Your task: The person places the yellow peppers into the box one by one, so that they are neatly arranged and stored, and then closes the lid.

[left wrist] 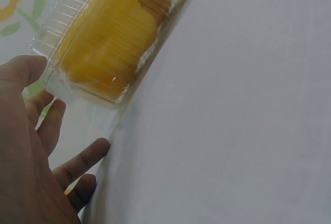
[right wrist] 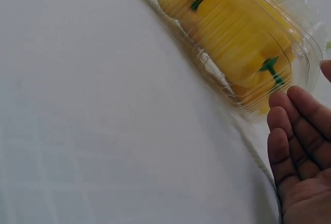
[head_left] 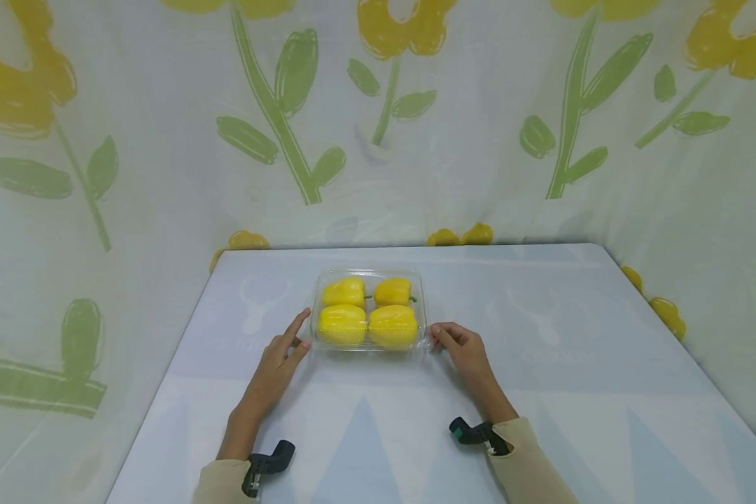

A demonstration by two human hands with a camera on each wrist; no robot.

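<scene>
A clear plastic clamshell box [head_left: 368, 348] lies on the table with its lid down over several yellow bell peppers [head_left: 343, 324]. Green stems show on some of the peppers. My left hand [head_left: 272, 371] is at the box's left side, its fingers spread and the thumb tip right at the near left corner. In the left wrist view the other fingers stand apart from the plastic. On the opposite side, my right hand [head_left: 469, 352] has its fingertips at the near right corner. The right wrist view shows its fingers [right wrist: 279, 146] fairly straight, with the thumb apart from them.
The box rests toward the far half of a pale table [head_left: 579, 420] with blue triangle prints. Behind and beside the table hangs a white curtain [head_left: 479, 154] with yellow flowers and green leaves. Each wrist carries a black camera mount [head_left: 271, 462].
</scene>
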